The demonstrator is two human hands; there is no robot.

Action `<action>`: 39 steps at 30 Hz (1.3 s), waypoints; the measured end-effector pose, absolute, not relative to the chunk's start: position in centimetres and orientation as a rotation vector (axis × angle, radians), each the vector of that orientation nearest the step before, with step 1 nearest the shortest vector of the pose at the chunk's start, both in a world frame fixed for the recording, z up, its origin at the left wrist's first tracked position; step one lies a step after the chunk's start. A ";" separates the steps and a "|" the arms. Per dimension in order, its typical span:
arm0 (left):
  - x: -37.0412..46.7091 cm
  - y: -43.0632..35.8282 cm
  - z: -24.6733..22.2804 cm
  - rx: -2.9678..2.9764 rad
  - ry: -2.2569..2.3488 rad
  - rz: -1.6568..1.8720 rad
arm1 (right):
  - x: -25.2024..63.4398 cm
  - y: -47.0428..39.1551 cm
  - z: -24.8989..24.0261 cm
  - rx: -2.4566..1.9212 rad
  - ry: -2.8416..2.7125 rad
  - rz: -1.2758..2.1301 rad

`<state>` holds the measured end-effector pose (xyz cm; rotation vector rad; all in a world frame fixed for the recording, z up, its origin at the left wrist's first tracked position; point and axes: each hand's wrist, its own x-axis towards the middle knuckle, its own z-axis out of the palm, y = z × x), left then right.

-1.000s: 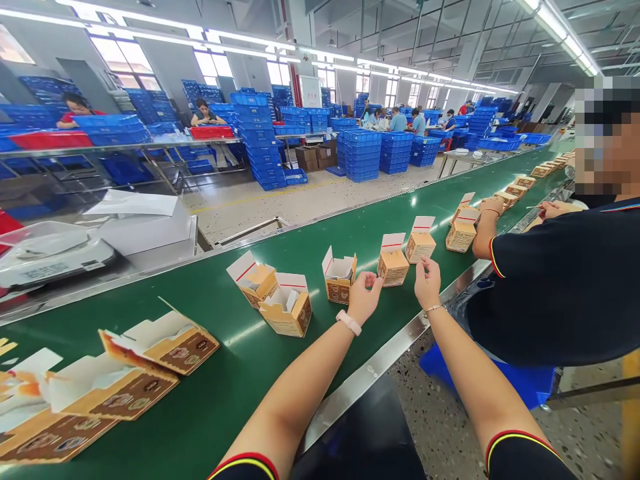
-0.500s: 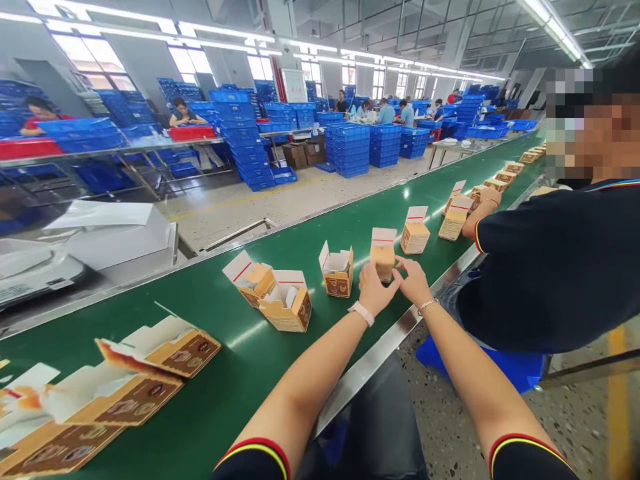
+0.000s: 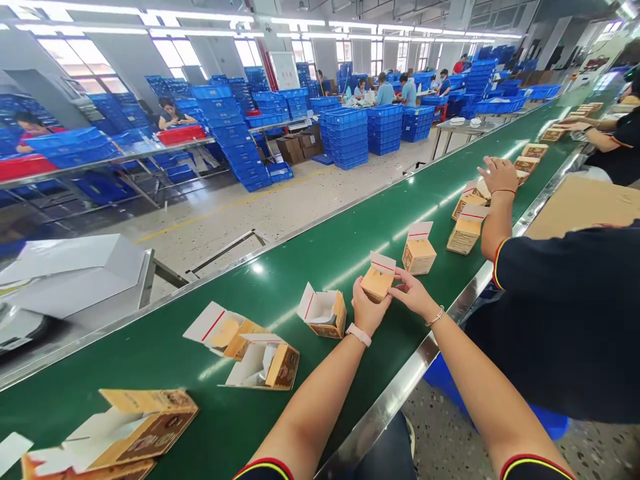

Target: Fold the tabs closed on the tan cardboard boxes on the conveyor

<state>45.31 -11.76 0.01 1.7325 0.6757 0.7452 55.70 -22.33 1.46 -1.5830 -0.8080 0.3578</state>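
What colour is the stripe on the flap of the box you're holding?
Red, on a white flap of the box held by left hand and right hand; head view.

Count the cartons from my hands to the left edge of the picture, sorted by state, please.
Held carton, between left hand and right hand: 1
Open cartons on the belt: 3
Flat-lying cartons, lower left: 2 (one cut off by the picture edge)
Total: 6

Packing factory: conveyor belt (image 3: 310,257), blue crates (image 3: 345,137)
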 end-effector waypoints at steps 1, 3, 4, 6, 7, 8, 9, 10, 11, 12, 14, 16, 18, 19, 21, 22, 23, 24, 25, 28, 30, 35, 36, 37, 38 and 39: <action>45.2 -12.0 0.5 1.712 0.653 0.728 | 56.0 -22.7 2.1 -1.584 -0.802 0.396; 44.7 -12.5 2.1 1.667 0.576 0.681 | 56.2 -23.7 3.7 -1.575 -0.785 0.476; 44.2 -12.9 3.1 1.644 0.529 0.651 | 56.0 -24.4 4.7 -1.555 -0.785 0.526; 43.2 -13.7 5.6 1.590 0.426 0.580 | 55.3 -25.9 7.3 -1.486 -0.801 0.623; 42.7 -14.2 7.0 1.561 0.373 0.545 | 54.7 -26.6 8.7 -1.446 -0.808 0.653; 42.2 -14.6 8.4 1.535 0.322 0.512 | 54.1 -27.2 10.0 -1.409 -0.808 0.665; 41.8 -15.0 9.8 1.511 0.279 0.485 | 53.5 -27.8 11.3 -1.380 -0.801 0.658; 41.5 -15.4 11.1 1.492 0.249 0.468 | 52.8 -28.3 12.5 -1.363 -0.785 0.636; 41.3 -15.8 12.2 1.477 0.235 0.461 | 52.2 -28.7 13.5 -1.355 -0.761 0.607; 41.1 -16.1 13.2 1.467 0.231 0.459 | 51.7 -29.0 14.2 -1.354 -0.733 0.576; 40.8 -16.8 14.8 1.452 0.235 0.457 | 50.9 -29.6 15.3 -1.360 -0.685 0.537; 40.5 -17.3 15.7 1.458 0.240 0.451 | 50.4 -30.0 15.8 -1.363 -0.671 0.534; 40.2 -17.7 16.0 1.487 0.256 0.449 | 50.2 -30.3 16.0 -1.366 -0.680 0.551; 40.1 -17.8 16.0 1.509 0.279 0.467 | 50.1 -30.3 16.0 -1.364 -0.675 0.549; 39.9 -18.0 15.6 1.570 0.335 0.556 | 49.9 -30.1 15.6 -1.356 -0.618 0.511; 39.9 -18.1 15.2 1.618 0.350 0.622 | 49.7 -30.0 15.2 -1.355 -0.565 0.487; 39.9 -18.2 14.5 1.679 0.347 0.696 | 49.4 -29.8 14.6 -1.358 -0.501 0.473; 40.0 -18.3 13.7 1.749 0.329 0.769 | 49.1 -29.6 13.8 -1.366 -0.431 0.473; 40.1 -18.4 12.8 1.820 0.306 0.829 | 48.7 -29.3 12.9 -1.378 -0.364 0.489; 40.6 -19.1 8.9 1.955 0.325 0.898 | 47.4 -28.9 9.2 -1.391 -0.227 0.545; 41.1 -19.7 6.1 1.961 0.403 0.860 | 47.0 -28.5 6.4 -1.384 -0.202 0.522; 43.4 -20.0 1.0 1.895 0.474 0.675 | 49.3 -26.7 0.9 -1.578 -0.201 0.297; 43.8 -19.9 0.5 1.897 0.478 0.636 | 50.3 -26.3 0.3 -1.657 -0.218 0.244; 44.0 -19.8 0.1 1.913 0.480 0.594 | 51.3 -25.9 -0.1 -1.720 -0.237 0.208; 44.0 -19.7 -0.2 1.940 0.488 0.557 | 52.3 -25.8 -0.3 -1.766 -0.245 0.183; 43.7 -19.7 -0.4 1.974 0.507 0.535 | 53.0 -25.8 -0.3 -1.799 -0.240 0.152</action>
